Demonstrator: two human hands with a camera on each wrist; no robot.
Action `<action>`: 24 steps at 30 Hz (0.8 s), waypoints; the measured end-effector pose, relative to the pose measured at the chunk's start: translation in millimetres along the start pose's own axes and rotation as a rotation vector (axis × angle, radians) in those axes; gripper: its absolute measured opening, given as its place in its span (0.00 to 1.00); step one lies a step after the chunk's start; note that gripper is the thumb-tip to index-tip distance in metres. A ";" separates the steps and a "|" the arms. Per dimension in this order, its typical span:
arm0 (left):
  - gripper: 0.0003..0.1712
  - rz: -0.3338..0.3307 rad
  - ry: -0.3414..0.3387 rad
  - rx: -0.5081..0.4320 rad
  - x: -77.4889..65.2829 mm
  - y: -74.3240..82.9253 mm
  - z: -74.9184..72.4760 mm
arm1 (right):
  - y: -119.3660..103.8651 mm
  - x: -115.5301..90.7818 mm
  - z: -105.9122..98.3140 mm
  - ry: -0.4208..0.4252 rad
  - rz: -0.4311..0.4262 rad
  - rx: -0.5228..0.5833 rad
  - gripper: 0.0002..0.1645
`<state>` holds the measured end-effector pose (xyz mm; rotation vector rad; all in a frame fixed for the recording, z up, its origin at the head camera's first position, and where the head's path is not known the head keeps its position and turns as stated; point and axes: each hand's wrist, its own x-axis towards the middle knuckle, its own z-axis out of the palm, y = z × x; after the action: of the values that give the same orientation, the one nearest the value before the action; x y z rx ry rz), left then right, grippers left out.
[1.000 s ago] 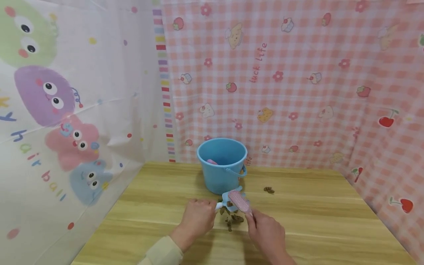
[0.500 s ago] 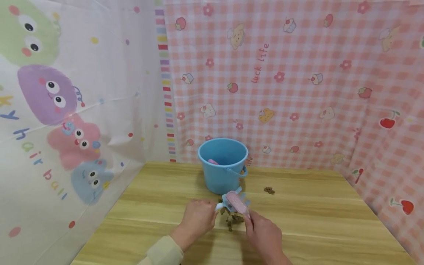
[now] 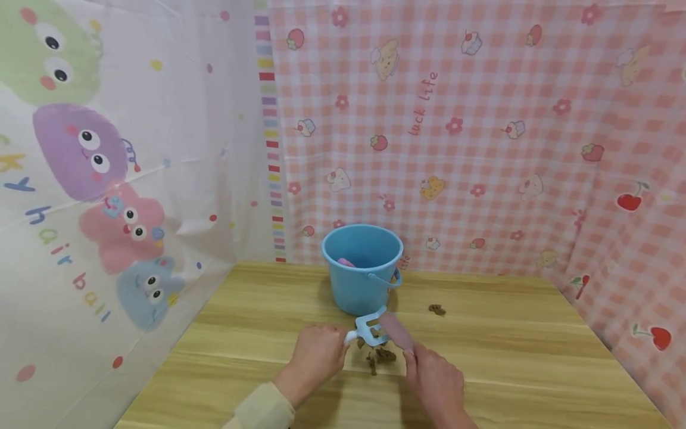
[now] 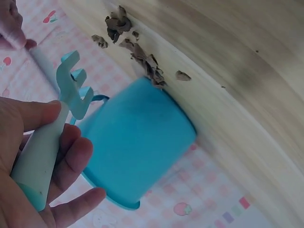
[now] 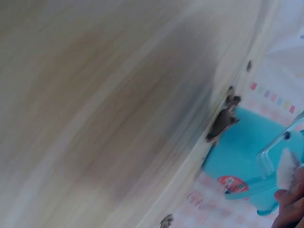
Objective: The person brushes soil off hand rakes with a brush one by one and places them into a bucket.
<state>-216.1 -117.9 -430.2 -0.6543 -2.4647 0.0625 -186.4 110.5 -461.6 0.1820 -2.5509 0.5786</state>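
Observation:
My left hand (image 3: 318,351) grips the pale handle of a light blue toy hand fork (image 3: 370,329); in the left wrist view the thumb and fingers wrap the handle (image 4: 40,159). My right hand (image 3: 436,381) holds a small pink tool (image 3: 395,330) with an oblong head, close beside the fork's tines; whether they touch I cannot tell. Both tools are above several brown, crumpled clumps (image 3: 384,356) on the table. In the right wrist view, the pink tool looks whitish (image 5: 286,168), and only part of the right hand (image 5: 292,204) shows.
A blue bucket (image 3: 358,286) stands just behind the tools, its handle hanging at the right. Something pink (image 3: 345,262) lies inside. Another brown clump (image 3: 436,309) sits to the right on the wooden table (image 3: 509,357). Patterned cloths hang behind and at both sides.
The pink tool shifted left over the fork, then back right, and its head has turned to a smoother-looking side. The fork has tilted, showing its tines more fully; a brown bit seen on it earlier no longer shows.

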 end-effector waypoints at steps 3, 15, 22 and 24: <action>0.15 0.011 -0.010 0.016 1.4 2.5 -3.6 | -7.8 -0.9 2.3 0.002 -0.027 0.046 0.10; 0.15 -0.018 -0.109 0.072 1.5 5.1 -6.5 | 6.9 3.2 1.6 0.022 0.011 -0.047 0.08; 0.16 0.023 -0.102 0.073 4.3 10.6 -4.9 | -7.9 7.2 2.9 -0.103 0.014 0.087 0.14; 0.16 0.035 -0.105 0.062 5.0 12.3 -4.5 | -9.2 6.6 5.6 -0.139 0.029 0.093 0.14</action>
<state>-211.8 -105.2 -426.1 -0.6827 -2.5407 0.1911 -192.4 99.7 -459.2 0.2256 -2.6659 0.7197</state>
